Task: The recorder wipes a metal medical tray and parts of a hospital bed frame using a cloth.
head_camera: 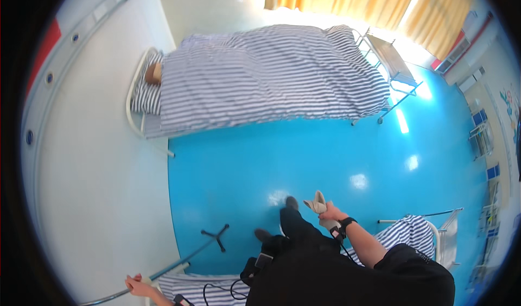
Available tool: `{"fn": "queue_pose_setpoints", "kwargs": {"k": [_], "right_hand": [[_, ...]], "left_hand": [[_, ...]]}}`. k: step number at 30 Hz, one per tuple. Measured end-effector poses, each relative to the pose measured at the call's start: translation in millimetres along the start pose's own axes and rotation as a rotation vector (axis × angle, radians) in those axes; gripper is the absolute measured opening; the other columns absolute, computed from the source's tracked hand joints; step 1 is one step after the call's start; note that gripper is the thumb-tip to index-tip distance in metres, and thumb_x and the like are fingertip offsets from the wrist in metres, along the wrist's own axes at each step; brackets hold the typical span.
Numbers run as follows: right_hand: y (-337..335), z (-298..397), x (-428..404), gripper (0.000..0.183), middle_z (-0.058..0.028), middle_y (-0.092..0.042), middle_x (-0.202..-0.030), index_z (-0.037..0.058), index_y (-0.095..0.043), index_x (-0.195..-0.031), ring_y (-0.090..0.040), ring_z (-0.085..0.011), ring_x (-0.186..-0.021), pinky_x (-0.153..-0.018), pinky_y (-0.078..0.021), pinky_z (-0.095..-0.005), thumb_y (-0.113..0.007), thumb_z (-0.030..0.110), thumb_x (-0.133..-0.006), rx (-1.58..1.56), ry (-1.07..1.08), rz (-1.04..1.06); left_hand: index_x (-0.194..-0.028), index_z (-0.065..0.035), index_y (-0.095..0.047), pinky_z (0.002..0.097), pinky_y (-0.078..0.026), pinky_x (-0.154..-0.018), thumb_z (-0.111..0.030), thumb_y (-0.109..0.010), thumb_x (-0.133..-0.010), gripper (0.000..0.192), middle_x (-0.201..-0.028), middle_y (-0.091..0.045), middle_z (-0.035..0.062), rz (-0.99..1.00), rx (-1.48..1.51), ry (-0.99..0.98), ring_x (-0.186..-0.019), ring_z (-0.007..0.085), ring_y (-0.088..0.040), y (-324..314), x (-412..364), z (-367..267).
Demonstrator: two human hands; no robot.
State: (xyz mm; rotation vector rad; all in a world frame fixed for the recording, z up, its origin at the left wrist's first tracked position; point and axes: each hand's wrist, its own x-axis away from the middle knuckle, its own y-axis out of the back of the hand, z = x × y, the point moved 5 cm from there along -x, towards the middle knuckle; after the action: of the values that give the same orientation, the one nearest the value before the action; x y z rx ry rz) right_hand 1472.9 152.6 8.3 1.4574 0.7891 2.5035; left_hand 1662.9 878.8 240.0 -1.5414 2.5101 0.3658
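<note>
My left hand [137, 285] is closed around a metal pole [175, 265] at the lower left; the pole leads to a small dark base with several legs [215, 236] on the blue floor. In my right hand [331, 212], right of my legs, is a folded beige cloth item [316, 203], whose exact kind I cannot tell. Both wrists wear dark bands with small devices. Across the room stands a bed under a blue-and-white striped cover [260, 74], with a brown and tan rounded object [154, 74] on its striped pillow [146, 98].
Close by me is another bed with striped bedding [411, 232] and a metal end frame [445, 241]. A wheeled overbed table [388, 57] stands at the far bed's foot. A white wall [97, 163] rises at left. Black cables [220, 291] hang by my waist.
</note>
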Motion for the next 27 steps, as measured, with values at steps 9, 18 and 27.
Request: {"fn": "queue_pose_setpoints", "kwargs": {"k": [9,18,27], "right_hand": [[32.0,-140.8,-57.0,0.063,-0.0178,-0.059,-0.103,-0.0022,-0.054,-0.108,-0.059,-0.0288,-0.094,-0.078,-0.0467,-0.0377,-0.076,0.031,-0.060,-0.586,0.098,-0.234],[138.8,-195.0,-46.0,0.074,-0.0159,-0.054,-0.108,-0.0059,-0.043,-0.114,-0.053,-0.0252,-0.101,-0.082,-0.0462,-0.0375,-0.076,0.030,-0.058,-0.549,-0.477,-0.223],[246.3,-188.0,-74.6,0.083,-0.0238,-0.050,-0.111,-0.0041,-0.027,-0.119,-0.051,-0.0325,-0.105,-0.087,-0.0418,-0.0415,-0.072,0.039,-0.063,-0.857,0.009,-0.344]], "left_hand": [[-0.093,-0.0038,-0.057,0.0336,-0.047,-0.058,-0.023,-0.047,-0.081,0.025,-0.076,-0.060,0.0124,0.110,-0.407,-0.220,-0.059,0.0215,-0.057,-39.0,119.5,-53.3],[-0.101,-0.0035,-0.054,0.0350,-0.048,-0.063,-0.026,-0.047,-0.083,0.030,-0.084,-0.060,0.0146,0.938,-0.396,0.304,-0.066,0.0237,-0.059,-176.5,316.7,-3.4],[-0.110,-0.0031,-0.051,0.0364,-0.049,-0.068,-0.028,-0.048,-0.084,0.036,-0.093,-0.061,0.0168,1.662,-0.554,0.591,-0.073,0.0260,-0.061,-316.7,485.2,5.4]]}}
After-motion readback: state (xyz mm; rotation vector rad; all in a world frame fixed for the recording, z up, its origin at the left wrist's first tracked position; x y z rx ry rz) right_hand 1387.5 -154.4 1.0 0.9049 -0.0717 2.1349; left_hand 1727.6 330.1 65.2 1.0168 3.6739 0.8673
